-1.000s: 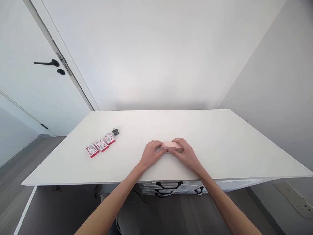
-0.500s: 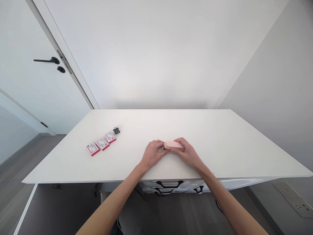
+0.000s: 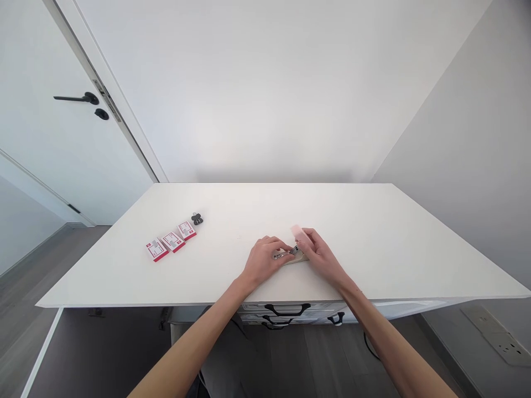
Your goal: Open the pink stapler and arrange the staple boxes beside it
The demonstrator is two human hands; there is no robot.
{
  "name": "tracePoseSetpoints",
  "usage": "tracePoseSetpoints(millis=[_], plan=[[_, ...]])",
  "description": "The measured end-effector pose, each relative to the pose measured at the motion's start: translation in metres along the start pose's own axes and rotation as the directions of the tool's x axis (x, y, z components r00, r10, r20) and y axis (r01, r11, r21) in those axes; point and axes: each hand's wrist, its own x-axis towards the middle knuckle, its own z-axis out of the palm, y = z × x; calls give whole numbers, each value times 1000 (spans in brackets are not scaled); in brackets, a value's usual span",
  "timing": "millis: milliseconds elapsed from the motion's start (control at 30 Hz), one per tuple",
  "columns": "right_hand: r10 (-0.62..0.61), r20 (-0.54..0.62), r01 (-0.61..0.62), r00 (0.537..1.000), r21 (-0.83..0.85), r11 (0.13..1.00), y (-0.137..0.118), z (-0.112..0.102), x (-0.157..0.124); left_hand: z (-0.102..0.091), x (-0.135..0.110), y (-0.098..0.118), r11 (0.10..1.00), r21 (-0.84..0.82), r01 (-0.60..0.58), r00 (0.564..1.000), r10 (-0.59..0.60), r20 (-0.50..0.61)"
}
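Observation:
A small stapler lies near the front of the white table (image 3: 373,237), its pink top (image 3: 297,232) tipped up and open. My right hand (image 3: 322,255) is closed round this raised top from the right side. Under it the metal inner part (image 3: 294,250) and a pale base are partly exposed. From the left, my left hand (image 3: 265,260) rests on the table with its fingers bent over the stapler's front end, pinching at the metal part. What exactly its fingertips grip is partly hidden.
To the left lie three small white-and-red boxes (image 3: 172,241) in a slanting row. Behind them is a small black staple remover (image 3: 197,218). Drawers with black handles (image 3: 287,310) sit below the table's front edge, and a wall stands behind.
The stapler's pink top has swung up toward the right in my right hand, exposing the metal inside. My left hand has shifted slightly to the right, over the front end.

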Motion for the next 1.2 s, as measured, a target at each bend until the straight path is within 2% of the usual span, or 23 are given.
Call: tracePoseSetpoints(millis=[133, 267, 567, 1200], plan=[[-23, 38, 21, 999, 49, 999, 0, -1, 0, 0, 1, 3, 996, 0, -87, 995, 87, 39], [-23, 78, 17, 997, 78, 997, -1, -3, -1, -1, 0, 8, 995, 8, -99, 994, 99, 53], [-38, 164, 9, 986, 176, 984, -7, -2, -1, 0, -3, 7, 967, 125, -224, 973, 216, 75], [-65, 161, 40, 985, 154, 987, -2, -6, 0, 0, -3, 9, 972, 93, -214, 976, 210, 51]])
